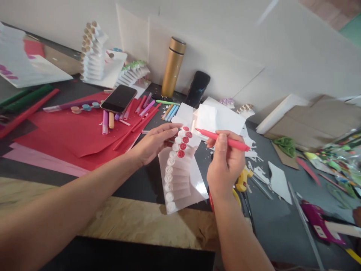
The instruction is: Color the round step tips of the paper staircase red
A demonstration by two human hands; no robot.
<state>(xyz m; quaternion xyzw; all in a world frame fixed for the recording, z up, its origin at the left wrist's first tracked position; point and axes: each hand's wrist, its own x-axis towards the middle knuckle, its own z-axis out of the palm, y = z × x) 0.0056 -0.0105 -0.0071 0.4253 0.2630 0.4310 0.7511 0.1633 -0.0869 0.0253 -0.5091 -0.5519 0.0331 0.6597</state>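
Note:
In my right hand (225, 165) is a red felt-tip pen (207, 134), its tip pointing left, close to the top discs. My left hand (153, 141) grips the upper left side of a white paper stair model (180, 181), fingers curled round its edge and partly hidden. Round white discs (168, 178) run down the model's left edge. Several discs near the top are coloured red (185, 140). The model's white base (199, 192) tilts over the table's front edge.
Red paper sheets (70, 131), loose pens (146, 107) and a phone (119, 98) lie left. A gold bottle (174, 67) and a dark phone (198, 88) stand behind. Other stair models (94, 56) stand back left. Paper scraps, a yellow-handled tool (243, 180) and a purple glue gun (318, 222) lie right.

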